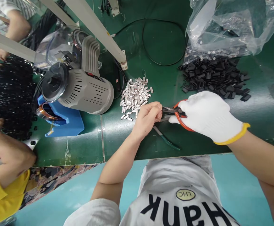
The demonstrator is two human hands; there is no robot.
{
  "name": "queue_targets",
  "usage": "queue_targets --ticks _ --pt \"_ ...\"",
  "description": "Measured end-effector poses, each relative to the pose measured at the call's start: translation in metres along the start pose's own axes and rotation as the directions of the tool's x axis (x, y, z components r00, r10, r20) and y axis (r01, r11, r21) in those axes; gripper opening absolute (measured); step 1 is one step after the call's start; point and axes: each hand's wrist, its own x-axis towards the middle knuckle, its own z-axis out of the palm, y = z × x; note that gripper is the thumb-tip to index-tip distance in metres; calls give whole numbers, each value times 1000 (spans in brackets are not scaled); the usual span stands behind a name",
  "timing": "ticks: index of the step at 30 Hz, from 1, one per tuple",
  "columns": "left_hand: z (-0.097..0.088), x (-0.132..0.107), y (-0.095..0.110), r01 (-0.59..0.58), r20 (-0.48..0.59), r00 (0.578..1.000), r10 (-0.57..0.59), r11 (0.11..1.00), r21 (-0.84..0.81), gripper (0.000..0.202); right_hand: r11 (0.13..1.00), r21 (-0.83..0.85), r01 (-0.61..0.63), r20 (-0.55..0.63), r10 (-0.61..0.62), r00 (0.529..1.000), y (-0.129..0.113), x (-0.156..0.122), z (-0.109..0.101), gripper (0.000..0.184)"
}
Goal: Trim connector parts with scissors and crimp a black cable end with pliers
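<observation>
My right hand [207, 114], in a white glove with a yellow cuff, is closed around pliers [183, 123] with red handles. Their jaws point left and meet the fingertips of my left hand [147, 118]. That hand is bare and pinched shut; whatever sits between its fingers is hidden. Just beyond it lies a heap of small silver metal connectors [135, 95]. Below the pliers, a thin tool with a green handle [168, 142] rests on the table. Black plastic sleeves [214, 77] are piled beyond my gloved hand.
A clear plastic bag [252, 34] of small parts lies at the back right. A grey machine [85, 91] and a blue tape holder [68, 122] stand at left, under white posts [96, 28]. A black cable [143, 37] loops behind. Other people's arms [9, 147] are at far left.
</observation>
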Motion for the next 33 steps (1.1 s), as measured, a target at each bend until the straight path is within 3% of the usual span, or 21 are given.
queue_targets --ticks 7,14,20,27,33 --pt "0 -1 -7 -72 -1 997 72 994 82 39 1000 6 -18 -39 18 999 2 -5 5 60" --pt "2 -2 -7 -87 -2 996 88 990 112 38 991 -109 -80 -120 67 991 3 -8 10 58" --pt "-3 1 -6 -43 -13 999 43 999 13 40 999 15 -41 -37 41 998 3 0 2 58" --pt "1 -2 -6 -80 -18 996 82 990 115 40 1000 2 2 -48 -2 999 2 2 -1 55" --pt "1 -2 -6 -96 -9 995 98 991 94 39 999 -30 15 -20 -15 1000 4 2 -3 52"
